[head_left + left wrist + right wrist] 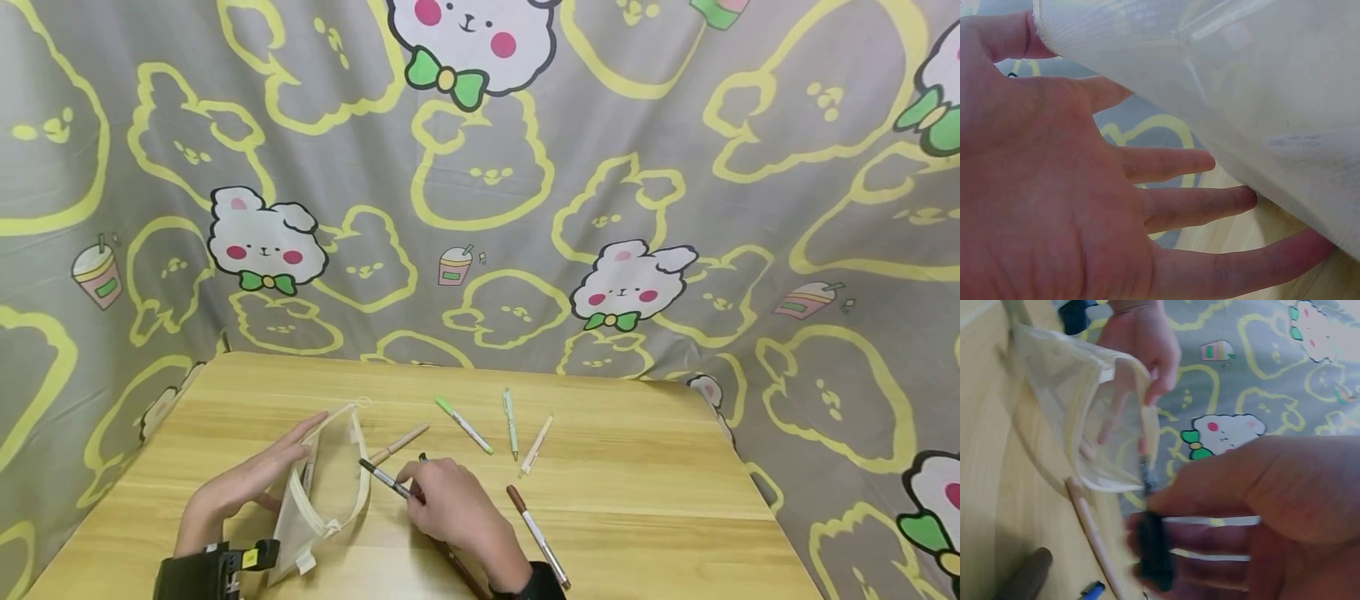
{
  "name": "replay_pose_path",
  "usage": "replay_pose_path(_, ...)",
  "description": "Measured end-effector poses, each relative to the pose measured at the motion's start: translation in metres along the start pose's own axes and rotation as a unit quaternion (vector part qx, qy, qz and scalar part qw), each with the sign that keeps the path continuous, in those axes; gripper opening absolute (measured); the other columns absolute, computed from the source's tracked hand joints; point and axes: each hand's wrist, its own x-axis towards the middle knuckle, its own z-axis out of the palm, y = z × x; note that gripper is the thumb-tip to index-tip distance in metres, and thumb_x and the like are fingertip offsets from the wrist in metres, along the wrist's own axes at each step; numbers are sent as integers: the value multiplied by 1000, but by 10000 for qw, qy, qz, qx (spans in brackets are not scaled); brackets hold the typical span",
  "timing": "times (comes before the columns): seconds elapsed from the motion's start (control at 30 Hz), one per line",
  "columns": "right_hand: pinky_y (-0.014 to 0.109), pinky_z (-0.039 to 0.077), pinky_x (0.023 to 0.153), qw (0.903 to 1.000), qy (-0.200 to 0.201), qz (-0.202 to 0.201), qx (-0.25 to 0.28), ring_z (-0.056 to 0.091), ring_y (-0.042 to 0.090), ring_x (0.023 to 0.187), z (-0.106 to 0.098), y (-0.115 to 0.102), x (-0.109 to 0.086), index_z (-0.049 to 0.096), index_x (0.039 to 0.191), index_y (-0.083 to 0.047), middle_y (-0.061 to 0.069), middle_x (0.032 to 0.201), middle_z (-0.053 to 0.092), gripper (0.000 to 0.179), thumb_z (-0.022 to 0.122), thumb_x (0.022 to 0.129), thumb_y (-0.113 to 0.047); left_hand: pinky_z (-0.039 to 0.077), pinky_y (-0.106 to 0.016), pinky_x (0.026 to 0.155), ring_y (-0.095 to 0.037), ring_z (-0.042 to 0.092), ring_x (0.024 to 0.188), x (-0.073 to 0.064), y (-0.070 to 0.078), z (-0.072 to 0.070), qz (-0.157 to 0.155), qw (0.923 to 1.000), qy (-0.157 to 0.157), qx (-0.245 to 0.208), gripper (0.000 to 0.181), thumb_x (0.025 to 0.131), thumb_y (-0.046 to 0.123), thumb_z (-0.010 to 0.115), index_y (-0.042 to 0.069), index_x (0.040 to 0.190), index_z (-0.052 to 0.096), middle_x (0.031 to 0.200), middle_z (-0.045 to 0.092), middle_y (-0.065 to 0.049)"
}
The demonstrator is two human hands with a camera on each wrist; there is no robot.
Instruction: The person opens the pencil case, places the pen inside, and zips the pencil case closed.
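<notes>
A translucent zip pouch (300,525) stands tilted, its mouth gaping toward the right. Against its outer side lies my left hand (251,479); in the left wrist view the spread, straight fingers (1166,164) meet the pouch's edge. Through the wall shows a white printed item (1294,139) inside. My right hand (457,504) pinches a black and grey pen (386,479), its far end overlapping the pouch's mouth in the head view. Close by, a brown pencil-like stick (400,444) lies beside the pouch, and a dark brown pen (465,571) is partly hidden beneath the right hand.
Beyond the right hand lie a green-capped marker (465,425), a pale green pen (511,425) and a pink-and-white pen (536,446). A brown-capped marker (538,537) is to its right. Patterned cloth (510,192) hangs around the wooden table (660,500).
</notes>
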Motion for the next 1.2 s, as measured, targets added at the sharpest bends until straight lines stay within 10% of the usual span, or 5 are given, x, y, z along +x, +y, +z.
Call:
replay_pose_path(0.33,15,40,49,9927,1159,139,303,51,-5,58,22,-7,30,81,97,-9,-7,76,73,15,74,86,-3,53,-73,73,-66,0,144,1,0,3,-14,9999,124,-21,64,112,36,34,22,167,3,169,-16,-21)
replay_pose_path(0.83,15,56,74,9671,454,283,2486,72,7,87,53,-22,61,71,121,2,9,105,77,29,69,92,4,52,-75,75,-68,0,143,1,-2,3,39,10000,56,-3,64,112,32,32,20,167,2,168,-16,-24)
replay_pose_path(1.2,22,56,79,9784,460,-43,2015,70,7,90,32,-11,43,74,114,-5,7,107,76,26,65,91,4,52,-73,74,-66,2,144,-1,2,1,52,9999,49,83,64,111,36,33,22,167,4,169,-15,-20)
